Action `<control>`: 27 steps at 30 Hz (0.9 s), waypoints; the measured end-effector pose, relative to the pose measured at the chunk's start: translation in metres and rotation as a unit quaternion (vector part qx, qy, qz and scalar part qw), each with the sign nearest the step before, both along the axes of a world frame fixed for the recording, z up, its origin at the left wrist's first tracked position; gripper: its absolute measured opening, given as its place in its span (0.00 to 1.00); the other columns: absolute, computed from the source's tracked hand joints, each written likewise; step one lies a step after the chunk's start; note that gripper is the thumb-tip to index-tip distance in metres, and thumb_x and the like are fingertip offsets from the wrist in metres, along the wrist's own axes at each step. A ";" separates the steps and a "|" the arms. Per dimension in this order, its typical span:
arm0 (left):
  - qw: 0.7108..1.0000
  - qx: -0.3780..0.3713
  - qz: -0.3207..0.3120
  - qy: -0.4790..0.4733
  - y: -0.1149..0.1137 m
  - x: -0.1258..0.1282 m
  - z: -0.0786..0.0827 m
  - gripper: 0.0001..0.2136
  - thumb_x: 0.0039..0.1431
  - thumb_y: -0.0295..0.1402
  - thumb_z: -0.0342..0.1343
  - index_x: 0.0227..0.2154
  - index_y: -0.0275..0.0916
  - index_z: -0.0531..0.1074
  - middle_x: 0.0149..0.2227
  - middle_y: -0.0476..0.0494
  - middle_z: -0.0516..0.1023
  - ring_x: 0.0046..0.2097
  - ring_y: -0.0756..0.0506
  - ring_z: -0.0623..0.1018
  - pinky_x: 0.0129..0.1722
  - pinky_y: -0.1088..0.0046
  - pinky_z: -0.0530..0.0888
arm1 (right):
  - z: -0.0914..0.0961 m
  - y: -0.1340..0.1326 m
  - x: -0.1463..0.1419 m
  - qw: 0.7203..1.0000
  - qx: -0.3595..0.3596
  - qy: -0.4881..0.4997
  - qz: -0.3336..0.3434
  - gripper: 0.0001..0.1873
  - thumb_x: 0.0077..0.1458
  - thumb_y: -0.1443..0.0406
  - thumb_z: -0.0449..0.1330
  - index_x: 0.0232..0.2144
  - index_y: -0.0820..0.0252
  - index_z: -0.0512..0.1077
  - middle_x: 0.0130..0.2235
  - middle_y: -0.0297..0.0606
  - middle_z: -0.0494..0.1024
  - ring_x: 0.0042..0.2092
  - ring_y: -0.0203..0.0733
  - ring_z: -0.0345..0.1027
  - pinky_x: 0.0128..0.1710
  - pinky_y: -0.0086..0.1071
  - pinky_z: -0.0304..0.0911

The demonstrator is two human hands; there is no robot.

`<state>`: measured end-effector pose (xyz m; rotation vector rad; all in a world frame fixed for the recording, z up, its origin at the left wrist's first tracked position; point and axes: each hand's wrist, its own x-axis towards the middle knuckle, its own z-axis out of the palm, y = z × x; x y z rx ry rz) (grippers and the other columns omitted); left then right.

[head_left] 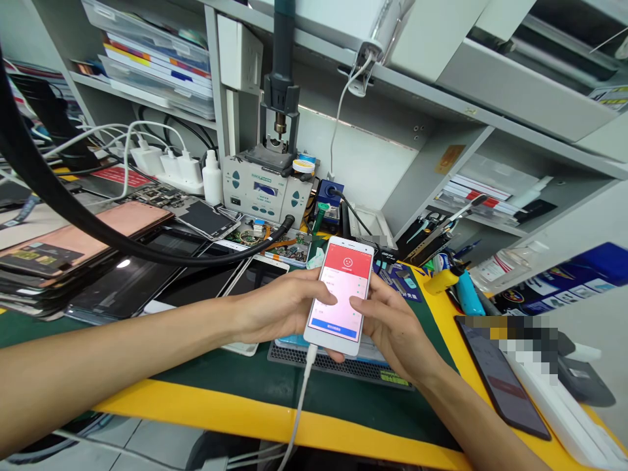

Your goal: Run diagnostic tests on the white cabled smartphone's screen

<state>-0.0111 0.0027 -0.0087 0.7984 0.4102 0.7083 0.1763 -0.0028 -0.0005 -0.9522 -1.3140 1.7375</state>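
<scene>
Both hands hold a white smartphone [343, 284] upright above the front of the bench. My left hand [289, 301] wraps its left edge, thumb lying over the screen. From the right edge my right hand [392, 317] grips it, that thumb also over the glass. The lit screen has a red band with a face icon on top, a pale list below, and a blue button near the bottom. A white charging cable [309, 369] is plugged into the phone's lower end and hangs off the bench edge. Fingers behind the phone are mostly hidden.
Beneath the phone lies a dark perforated tray [338, 369] on a green mat [235, 383]. Stacked phone and tablet parts [88, 255] fill the left. A hot-air station [260, 190] stands behind, its black hose [147, 252] arching across. At right lie bottles [466, 288] and a dark tablet [505, 379].
</scene>
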 end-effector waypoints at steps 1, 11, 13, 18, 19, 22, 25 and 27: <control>1.000 0.001 0.001 0.001 0.000 0.000 0.000 0.19 0.57 0.23 0.52 0.52 0.37 0.69 0.43 0.37 0.78 0.42 0.38 0.79 0.42 0.50 0.77 | 0.000 0.000 0.000 1.000 0.000 0.001 0.000 0.21 0.55 0.64 0.62 0.52 0.53 0.68 0.51 0.42 0.77 0.45 0.50 0.73 0.38 0.40 0.68; 1.000 0.005 0.001 0.004 -0.001 0.000 0.003 0.19 0.57 0.23 0.51 0.52 0.37 0.69 0.43 0.37 0.78 0.41 0.39 0.79 0.40 0.51 0.78 | 0.004 -0.001 -0.001 1.000 -0.001 -0.010 -0.001 0.19 0.55 0.63 0.62 0.50 0.55 0.68 0.50 0.43 0.77 0.44 0.50 0.73 0.34 0.38 0.69; 1.000 0.005 0.001 0.003 -0.001 0.000 0.003 0.18 0.57 0.23 0.52 0.51 0.37 0.70 0.43 0.37 0.78 0.41 0.39 0.80 0.40 0.51 0.77 | 0.004 -0.001 -0.002 1.000 0.000 -0.011 -0.002 0.19 0.54 0.63 0.62 0.49 0.55 0.69 0.50 0.43 0.77 0.45 0.50 0.73 0.35 0.38 0.69; 1.000 0.004 -0.002 0.003 0.000 -0.001 0.001 0.18 0.57 0.24 0.52 0.51 0.37 0.70 0.43 0.37 0.78 0.42 0.39 0.79 0.40 0.53 0.78 | 0.003 -0.001 -0.002 1.000 0.002 -0.005 -0.001 0.19 0.54 0.63 0.62 0.49 0.54 0.69 0.50 0.42 0.77 0.44 0.49 0.73 0.36 0.38 0.69; 1.000 0.004 0.000 0.005 -0.001 -0.001 0.001 0.18 0.57 0.23 0.52 0.51 0.37 0.70 0.44 0.37 0.78 0.42 0.38 0.79 0.39 0.53 0.78 | 0.003 -0.001 -0.001 1.000 0.003 -0.004 0.000 0.18 0.54 0.63 0.62 0.49 0.54 0.69 0.49 0.41 0.77 0.44 0.49 0.73 0.35 0.38 0.68; 1.000 0.004 0.007 0.012 -0.001 0.000 0.001 0.19 0.57 0.23 0.51 0.52 0.37 0.69 0.44 0.37 0.78 0.43 0.38 0.79 0.38 0.54 0.78 | 0.001 -0.001 0.000 1.000 0.005 0.000 0.003 0.17 0.55 0.64 0.62 0.48 0.54 0.69 0.49 0.40 0.77 0.44 0.49 0.73 0.35 0.37 0.68; 1.000 0.005 0.009 0.013 -0.001 0.000 0.001 0.19 0.57 0.22 0.51 0.52 0.37 0.69 0.44 0.37 0.78 0.43 0.38 0.79 0.38 0.54 0.78 | 0.001 -0.001 0.001 1.000 0.011 0.005 0.004 0.17 0.56 0.65 0.62 0.49 0.53 0.69 0.50 0.40 0.77 0.45 0.48 0.73 0.36 0.37 0.68; 1.000 0.007 0.007 0.011 -0.001 0.000 0.001 0.19 0.57 0.22 0.51 0.52 0.36 0.69 0.43 0.37 0.78 0.41 0.39 0.79 0.38 0.55 0.78 | 0.001 -0.001 0.001 1.000 0.011 0.005 0.007 0.17 0.57 0.65 0.62 0.49 0.53 0.69 0.50 0.40 0.77 0.45 0.48 0.72 0.37 0.37 0.68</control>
